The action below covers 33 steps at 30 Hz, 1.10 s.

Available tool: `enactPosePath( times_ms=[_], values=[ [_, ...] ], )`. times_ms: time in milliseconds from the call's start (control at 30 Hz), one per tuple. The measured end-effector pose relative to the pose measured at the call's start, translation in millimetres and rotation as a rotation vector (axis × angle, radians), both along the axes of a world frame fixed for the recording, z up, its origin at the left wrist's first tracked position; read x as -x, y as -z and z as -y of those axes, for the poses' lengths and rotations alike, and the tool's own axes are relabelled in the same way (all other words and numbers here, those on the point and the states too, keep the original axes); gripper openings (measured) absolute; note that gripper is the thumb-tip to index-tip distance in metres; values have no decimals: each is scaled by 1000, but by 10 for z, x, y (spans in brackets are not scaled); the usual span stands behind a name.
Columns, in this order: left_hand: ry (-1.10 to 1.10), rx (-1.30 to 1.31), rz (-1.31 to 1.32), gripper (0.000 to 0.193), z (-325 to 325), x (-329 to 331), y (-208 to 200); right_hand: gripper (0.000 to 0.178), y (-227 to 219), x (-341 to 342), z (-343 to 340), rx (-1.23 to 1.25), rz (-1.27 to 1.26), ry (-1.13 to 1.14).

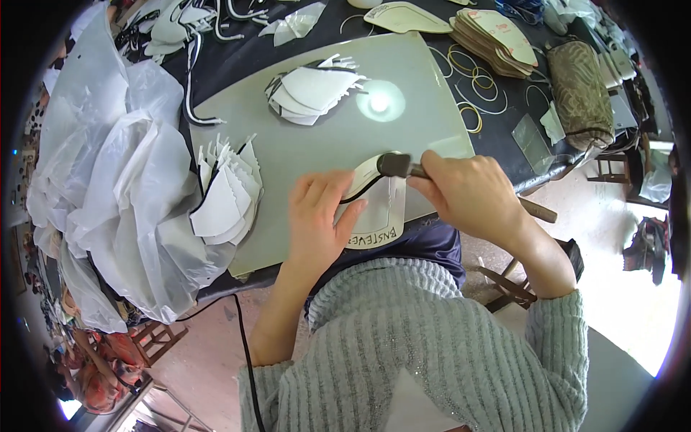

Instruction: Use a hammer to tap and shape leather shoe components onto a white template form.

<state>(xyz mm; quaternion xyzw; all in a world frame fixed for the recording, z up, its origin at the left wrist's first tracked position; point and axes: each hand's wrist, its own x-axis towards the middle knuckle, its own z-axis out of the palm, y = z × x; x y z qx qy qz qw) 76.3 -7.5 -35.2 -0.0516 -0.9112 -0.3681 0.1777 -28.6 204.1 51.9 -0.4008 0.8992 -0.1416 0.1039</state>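
Observation:
In my right hand (471, 191) is a hammer (393, 165), gripped by its handle, with the wooden end sticking out behind the wrist. Its dark head is against or just above a small white curved piece with black edging (365, 177); I cannot tell which. My left hand (317, 212) steadies the left end of that piece between fingers and thumb. Beneath it, at the near edge of the grey-green work board (288, 155), lies a pale card template (371, 236) with handwriting. A fanned stack of white black-edged pieces (317, 90) lies farther back; another fanned stack (229, 194) lies to the left.
Crumpled clear plastic sheeting (129, 194) covers the left side. At the back right are stacked tan shaped pieces (497, 39), loose rings of thin cord (475, 79) and a patterned brown roll (581, 93). More black-edged pieces (176, 25) lie at the back left. A black cable (245, 345) hangs beside my left arm.

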Motion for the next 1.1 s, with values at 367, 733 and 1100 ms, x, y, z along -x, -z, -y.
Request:
enactPosePath(
  times_ms=[367,733,1100],
  values=[
    [-92,24,-30,29,-3,21,-84,20,297,73,-59,356,452,325],
    [-25,-133,249,25,-39,357,-186,36,425,53,171,273,553,321],
    [16,-71,328,24,-16,361,-250,36,412,45,165,251,564,243]
  ],
)
